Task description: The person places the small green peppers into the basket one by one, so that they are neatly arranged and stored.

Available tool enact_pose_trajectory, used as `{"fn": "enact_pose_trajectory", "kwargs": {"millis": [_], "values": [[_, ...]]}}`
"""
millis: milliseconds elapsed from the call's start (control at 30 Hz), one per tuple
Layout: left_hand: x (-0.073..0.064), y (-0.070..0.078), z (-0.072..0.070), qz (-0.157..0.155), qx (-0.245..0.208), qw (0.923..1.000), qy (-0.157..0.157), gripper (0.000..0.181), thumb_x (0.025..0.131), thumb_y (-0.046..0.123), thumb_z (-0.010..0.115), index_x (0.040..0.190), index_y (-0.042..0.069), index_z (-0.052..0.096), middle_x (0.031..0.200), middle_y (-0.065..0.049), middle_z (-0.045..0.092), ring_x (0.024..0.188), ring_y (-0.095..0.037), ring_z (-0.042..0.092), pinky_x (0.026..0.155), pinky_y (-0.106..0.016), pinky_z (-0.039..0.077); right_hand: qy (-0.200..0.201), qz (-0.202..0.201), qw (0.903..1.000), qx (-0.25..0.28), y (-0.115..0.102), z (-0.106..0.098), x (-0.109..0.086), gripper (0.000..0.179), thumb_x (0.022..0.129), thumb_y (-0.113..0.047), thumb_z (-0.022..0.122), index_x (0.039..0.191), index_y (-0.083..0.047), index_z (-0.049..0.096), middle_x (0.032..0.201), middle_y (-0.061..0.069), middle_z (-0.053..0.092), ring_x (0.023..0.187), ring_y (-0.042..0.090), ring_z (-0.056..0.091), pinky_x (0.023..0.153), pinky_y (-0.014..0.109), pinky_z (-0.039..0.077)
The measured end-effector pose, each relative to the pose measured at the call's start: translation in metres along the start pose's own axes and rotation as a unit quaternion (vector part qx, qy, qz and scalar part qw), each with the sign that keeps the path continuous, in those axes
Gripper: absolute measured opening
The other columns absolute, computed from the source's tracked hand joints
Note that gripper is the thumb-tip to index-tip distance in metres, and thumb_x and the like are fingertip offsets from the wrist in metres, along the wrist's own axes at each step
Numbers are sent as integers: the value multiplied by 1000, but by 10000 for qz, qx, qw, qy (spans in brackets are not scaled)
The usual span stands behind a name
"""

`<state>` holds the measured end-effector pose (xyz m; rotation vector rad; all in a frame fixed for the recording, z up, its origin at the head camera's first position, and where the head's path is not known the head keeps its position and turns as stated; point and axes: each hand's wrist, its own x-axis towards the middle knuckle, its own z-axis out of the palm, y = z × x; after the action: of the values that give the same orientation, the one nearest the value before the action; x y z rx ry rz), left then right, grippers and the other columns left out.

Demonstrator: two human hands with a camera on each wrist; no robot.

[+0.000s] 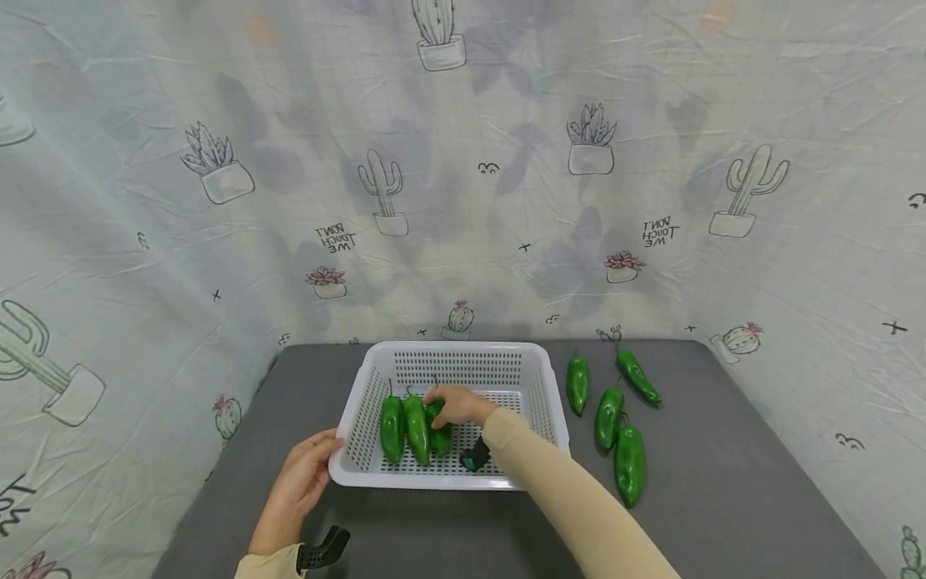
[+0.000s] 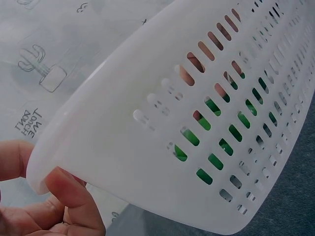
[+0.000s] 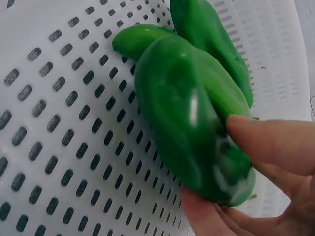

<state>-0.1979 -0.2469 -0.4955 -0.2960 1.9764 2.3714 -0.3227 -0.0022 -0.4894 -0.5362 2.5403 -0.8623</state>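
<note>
Right hand point(image 1: 459, 404): clamps one green pepper point(image 3: 179, 115).
Left hand point(image 1: 299, 476): pinches the white basket point(image 1: 456, 482) rim.
Basket peppers point(image 1: 392, 429): two lie alongside, perhaps touching it.
Grey table point(image 1: 694, 458): bears four loose peppers point(image 1: 630, 466).

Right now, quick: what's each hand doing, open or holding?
Left hand: closed, holding the white basket by its left edge.
Right hand: closed, holding a green pepper inside the basket.

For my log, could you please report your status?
Left hand grips white basket by its rim. Right hand holds one green pepper; two more peppers lie beside it. Nothing visibly in the way.
</note>
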Motion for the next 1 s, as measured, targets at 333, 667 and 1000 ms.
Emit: {"fn": "enact_pose_trajectory", "kwargs": {"millis": [333,667,1000], "values": [[0,-1,0,8,-6,10000,2,51,93,3,48,137,-15,31,110,-4,59,96,-8,62,77,-28,52,-457,91,9988,-168,-8,0,-4,61,80,-16,74,137,-18,51,145,9,42,134,28,39,103,46,37],[-1,0,0,-17,-21,10000,-10,51,94,3,48,138,-15,31,112,-6,59,96,-9,62,78,-28,52,-412,35,9990,-171,-8,-1,-5,68,79,-16,74,141,-20,45,144,8,45,131,28,43,104,47,36],[0,1,0,22,-6,10000,-23,51,94,4,48,137,-16,31,111,-6,59,97,-9,61,78,-27,52,-190,-139,9993,-295,-5,-6,-6,74,78,-21,76,143,-18,42,147,7,42,135,29,38,107,49,32]]}}
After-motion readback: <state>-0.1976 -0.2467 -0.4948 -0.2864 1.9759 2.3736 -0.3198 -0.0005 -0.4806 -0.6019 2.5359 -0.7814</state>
